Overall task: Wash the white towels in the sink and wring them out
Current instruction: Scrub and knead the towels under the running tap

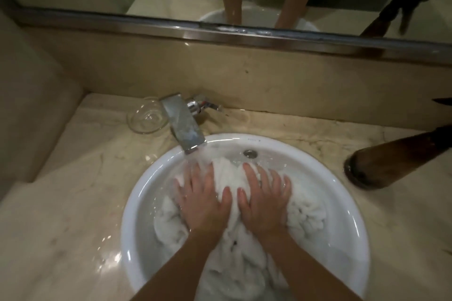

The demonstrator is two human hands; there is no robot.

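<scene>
Possibly soon an overflow onto the beige marble counter (73, 203), with the bunched wet white towels (234, 252) filling the round white ceramic sink (132, 215) and covering its drain under the running flat chrome tap (183, 127). Directly beneath the left hand (204, 199) and right hand (263, 200), both flat with fingers spread, pressing down side by side on top of the heap, nothing gripped.

Two bare forearms, no sleeves, no watch or bands. Left hand (204, 205) & right hand (264, 200): no gloves, short nails; possible ring on right hand, too blurred.
</scene>
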